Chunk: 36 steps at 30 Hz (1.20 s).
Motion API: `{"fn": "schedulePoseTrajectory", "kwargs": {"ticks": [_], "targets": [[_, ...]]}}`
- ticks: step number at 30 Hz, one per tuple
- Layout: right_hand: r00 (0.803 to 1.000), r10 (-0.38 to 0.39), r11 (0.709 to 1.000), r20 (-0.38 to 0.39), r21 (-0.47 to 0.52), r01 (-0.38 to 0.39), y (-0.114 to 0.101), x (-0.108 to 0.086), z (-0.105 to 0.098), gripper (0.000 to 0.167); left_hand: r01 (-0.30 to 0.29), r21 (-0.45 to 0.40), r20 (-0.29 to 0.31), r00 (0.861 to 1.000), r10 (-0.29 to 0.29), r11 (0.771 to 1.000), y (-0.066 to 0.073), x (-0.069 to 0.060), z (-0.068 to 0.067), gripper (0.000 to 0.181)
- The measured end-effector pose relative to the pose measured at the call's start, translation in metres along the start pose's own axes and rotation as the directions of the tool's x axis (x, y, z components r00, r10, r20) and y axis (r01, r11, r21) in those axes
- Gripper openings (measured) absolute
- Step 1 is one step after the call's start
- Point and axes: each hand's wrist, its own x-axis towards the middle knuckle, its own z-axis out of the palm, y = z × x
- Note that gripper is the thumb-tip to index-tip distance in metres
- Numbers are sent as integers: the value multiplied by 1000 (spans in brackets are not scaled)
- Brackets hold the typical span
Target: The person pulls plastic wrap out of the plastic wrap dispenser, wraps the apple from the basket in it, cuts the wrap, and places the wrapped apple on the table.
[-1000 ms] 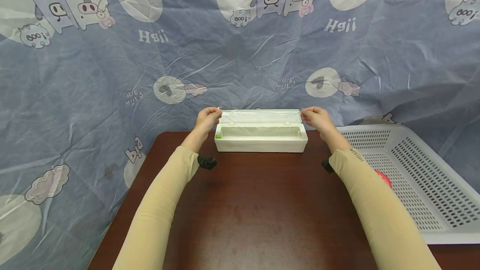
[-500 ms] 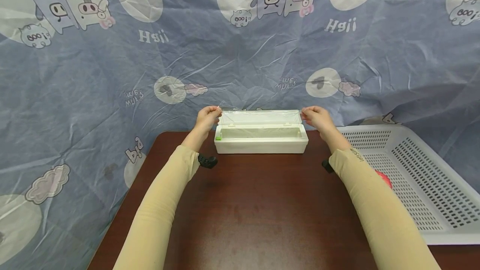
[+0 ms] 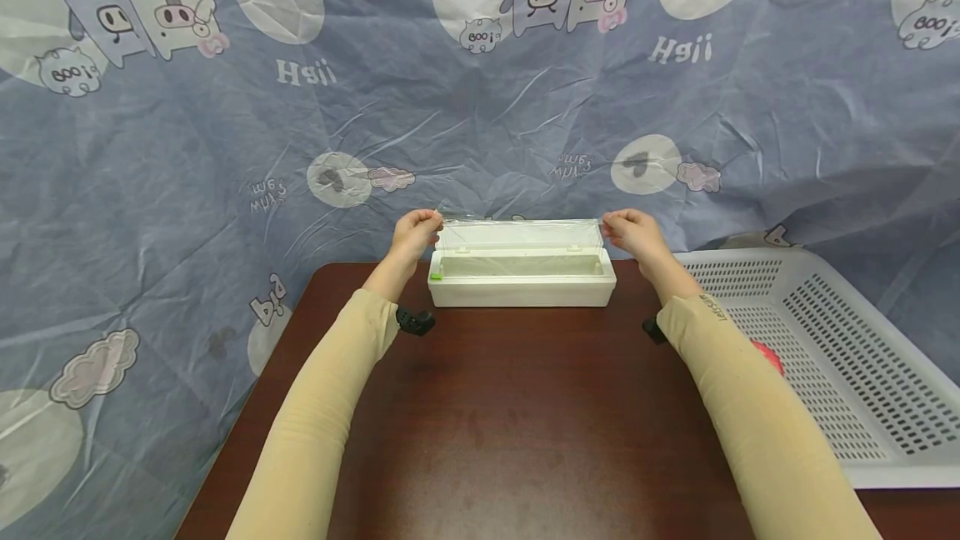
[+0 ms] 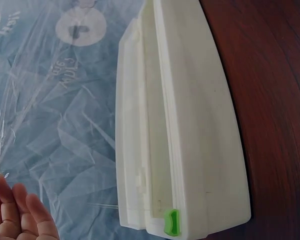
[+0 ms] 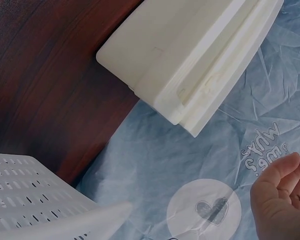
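A long white box (image 3: 522,292) stands at the table's far edge, its lid (image 3: 517,233) raised behind it. Clear plastic film stretches over the box between both hands. The left hand (image 3: 414,236) pinches the film's left corner; in the left wrist view its fingers (image 4: 32,207) curl by the strand of film (image 4: 5,130). At the other corner, the right hand (image 3: 637,238) pinches the film; in the right wrist view this hand (image 5: 285,200) is partly cut off by the frame. A green slider (image 4: 172,222) sits on the box's left end.
A light grey perforated basket (image 3: 877,357) stands on the right, with a red object (image 3: 768,357) partly hidden by the right sleeve. Behind the brown table (image 3: 510,415) hangs a blue-grey patterned cloth (image 3: 465,98).
Both hands have risen very slightly with the film between them. The box has shifted a little toward the person since the earliest frame.
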Motion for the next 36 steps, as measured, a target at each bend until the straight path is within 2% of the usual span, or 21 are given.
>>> {"fn": "schedulePoseTrajectory", "kwargs": {"ticks": [4,8,13,22,29,36], "targets": [[1000,2,1000,-4,4,-2,-2,0,0,35,35,-24,5,999,-35,999,12,-7,0,25],[1000,1,999,-9,38,0,-7,-1,0,39,10,-41,7,1000,-10,999,16,-7,-1,19],[999,-25,996,-36,85,28,-16,0,-1,28,-16,-67,-9,1000,16,998,18,-2,1,18],[997,-45,993,-54,109,51,-43,-4,-4,21,-56,-122,-35,998,52,991,42,-3,2,6],[997,-55,992,-61,113,61,-62,-6,-5,16,-76,-138,-34,997,72,988,60,-2,3,4],[992,-107,989,-69,99,114,-76,-7,-8,16,-115,-135,-51,993,109,984,76,-1,2,4]]}}
